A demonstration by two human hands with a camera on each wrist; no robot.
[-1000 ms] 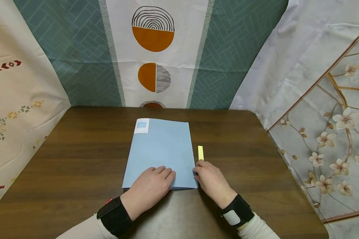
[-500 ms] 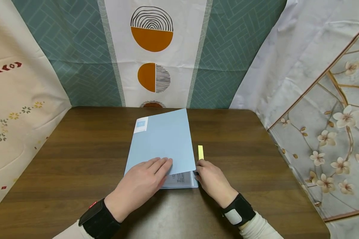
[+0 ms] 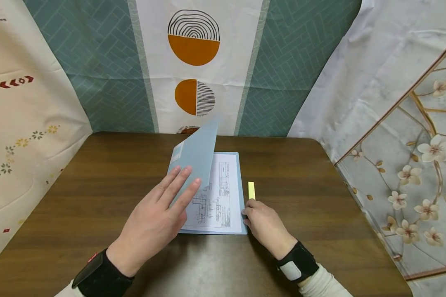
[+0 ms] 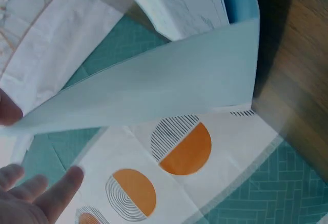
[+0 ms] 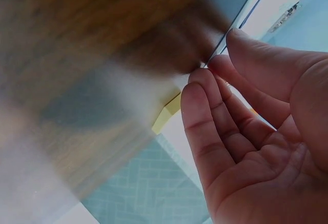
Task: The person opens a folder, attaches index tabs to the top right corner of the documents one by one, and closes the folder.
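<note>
A light blue folder (image 3: 241, 185) lies on the brown table, its front cover (image 3: 197, 152) raised and tilted toward the left. Inside is a white sheet (image 3: 223, 206) printed with a line drawing and tables. My left hand (image 3: 154, 218) is at the raised cover with its fingers straight and spread; in the left wrist view the thumb (image 4: 9, 111) is by the cover's edge. At the folder's right edge, my right hand (image 3: 265, 227) pinches the edge between thumb and curled fingers. A small yellow bar (image 3: 251, 190) lies just beyond the right hand, partly hidden by it.
The wooden table (image 3: 126, 165) has its far edge against a green and white patterned cloth (image 3: 278, 74). Light patterned cloths hang at the left (image 3: 29, 144) and right (image 3: 401, 165). Black bands are on both wrists.
The folder's cover has swung up and leftward from nearly flat, baring the printed sheet. My left hand has moved left and up with it. My right hand has stayed at the right edge.
</note>
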